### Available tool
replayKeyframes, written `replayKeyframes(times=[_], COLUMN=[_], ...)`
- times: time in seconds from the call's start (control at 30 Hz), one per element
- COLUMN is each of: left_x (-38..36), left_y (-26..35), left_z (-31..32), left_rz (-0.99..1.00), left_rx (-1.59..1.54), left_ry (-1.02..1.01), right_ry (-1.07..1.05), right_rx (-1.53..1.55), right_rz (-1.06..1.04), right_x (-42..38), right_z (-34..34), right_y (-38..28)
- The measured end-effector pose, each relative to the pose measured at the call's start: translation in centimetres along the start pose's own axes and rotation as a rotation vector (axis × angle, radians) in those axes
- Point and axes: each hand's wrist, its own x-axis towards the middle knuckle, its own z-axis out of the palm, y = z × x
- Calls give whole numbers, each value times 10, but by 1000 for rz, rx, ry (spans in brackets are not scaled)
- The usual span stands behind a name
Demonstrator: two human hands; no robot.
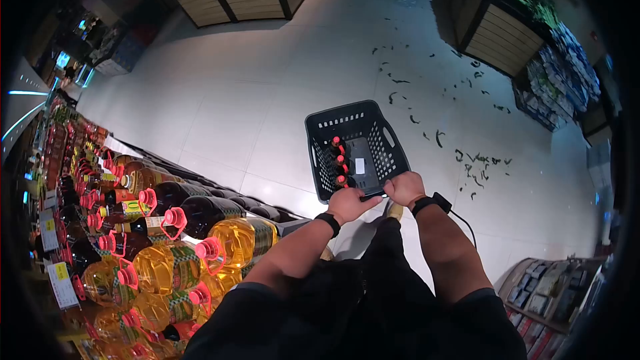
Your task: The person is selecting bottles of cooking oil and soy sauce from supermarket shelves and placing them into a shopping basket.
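A dark grey plastic shopping basket [395, 150] with slotted sides hangs in front of my body, above the pale floor. My left hand [351, 205] is closed on its near rim, thumb pointing right. Close beside it, my right hand [405, 189] grips the near right corner of the same rim. The two thumbs almost meet. Three dark bottles [341, 160] with red caps stand in a row along the basket's left side. A white label [360, 166] shows on the basket floor to their right.
At left, a stacked display holds large oil bottles [160, 267] with red caps and handles, plus dark bottles [207, 216]. Wooden produce stands [503, 37] are ahead. Scattered green leaf scraps [439, 138] lie on the floor. A shelf of packets [547, 287] stands at right.
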Motion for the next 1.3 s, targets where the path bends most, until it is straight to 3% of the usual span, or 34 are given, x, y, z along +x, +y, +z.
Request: replayKeyframes(times=[0.23,0.43,0.63,0.83,0.97,1.3], left_x=[109,160,201,209,242,273], left_y=[40,20,-14,-85,-129,-251], left_z=[-45,-90,-148,-220,-257,-413], left_rz=[-269,-400,-410,-419,-350,-430], left_rx=[-119,-272,-352,-295,-404,-379], left_ry=[163,408,406,372,471,563], right_ry=[-117,-100,-108,-171,-191,-158], right_rx=[-41,-98,-118,-135,-147,-63], right_rz=[-299,-494,-657,-650,-713,-802], right_x=[178,296,394,471,536,697], right_z=[-54,-69,-68,-56,-51,-36], right_y=[51,22,-4,-80,-121,-274])
